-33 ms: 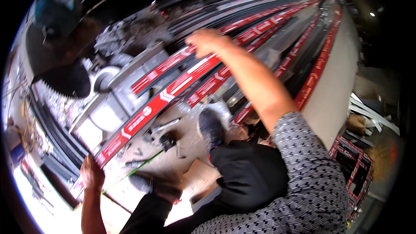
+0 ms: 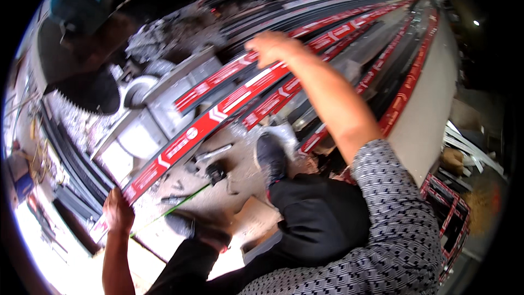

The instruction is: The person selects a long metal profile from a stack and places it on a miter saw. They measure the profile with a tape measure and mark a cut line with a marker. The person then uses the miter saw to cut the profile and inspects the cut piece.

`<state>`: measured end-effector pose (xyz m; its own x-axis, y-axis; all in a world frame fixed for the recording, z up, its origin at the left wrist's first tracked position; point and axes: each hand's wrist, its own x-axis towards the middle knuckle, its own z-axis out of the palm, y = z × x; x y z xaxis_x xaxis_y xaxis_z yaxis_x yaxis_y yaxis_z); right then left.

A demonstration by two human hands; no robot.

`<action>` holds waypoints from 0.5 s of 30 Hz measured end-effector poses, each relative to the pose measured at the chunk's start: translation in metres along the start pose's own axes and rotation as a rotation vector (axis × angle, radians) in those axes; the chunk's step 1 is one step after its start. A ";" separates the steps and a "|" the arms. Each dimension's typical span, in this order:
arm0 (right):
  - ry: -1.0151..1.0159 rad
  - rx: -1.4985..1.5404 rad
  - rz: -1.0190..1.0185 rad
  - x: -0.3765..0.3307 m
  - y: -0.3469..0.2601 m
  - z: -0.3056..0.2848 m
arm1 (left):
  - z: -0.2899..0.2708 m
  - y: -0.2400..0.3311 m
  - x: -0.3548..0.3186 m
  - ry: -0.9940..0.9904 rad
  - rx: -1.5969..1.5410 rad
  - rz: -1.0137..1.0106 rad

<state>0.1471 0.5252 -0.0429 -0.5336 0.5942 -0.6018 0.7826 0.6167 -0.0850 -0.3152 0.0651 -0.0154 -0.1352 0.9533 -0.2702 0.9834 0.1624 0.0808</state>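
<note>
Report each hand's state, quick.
Left hand: closed on the near end of the long red strip.
Right hand: resting on the same strip, grip unclear.

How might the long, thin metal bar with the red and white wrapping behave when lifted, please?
The long red-wrapped metal bar probably sags or whips, being very long and slim. The left hand and right hand grip it far apart, suggesting awkward balance. The glossy wrapping may be slippery.

- I see glaring daylight blown out at the lower left of the frame.
- The upper right is dim.
- My right hand (image 2: 278,48) is motion-blurred.
- Fisheye bends edges near the black rim.
</note>
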 end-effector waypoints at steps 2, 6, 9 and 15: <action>-0.043 -0.011 0.043 -0.001 0.014 -0.004 | -0.004 0.008 0.003 0.011 0.004 0.007; -0.200 0.141 0.090 0.006 0.021 -0.010 | -0.011 0.007 0.001 0.044 0.037 0.037; -0.217 0.206 0.059 -0.002 0.022 -0.019 | -0.030 0.024 0.006 0.032 0.033 0.025; -0.113 0.402 0.084 -0.009 0.029 -0.006 | -0.027 0.018 0.005 0.038 0.075 0.003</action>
<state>0.1721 0.5409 -0.0354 -0.4416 0.5596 -0.7013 0.8966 0.3049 -0.3212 -0.3015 0.0799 0.0101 -0.1352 0.9629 -0.2335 0.9899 0.1412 0.0089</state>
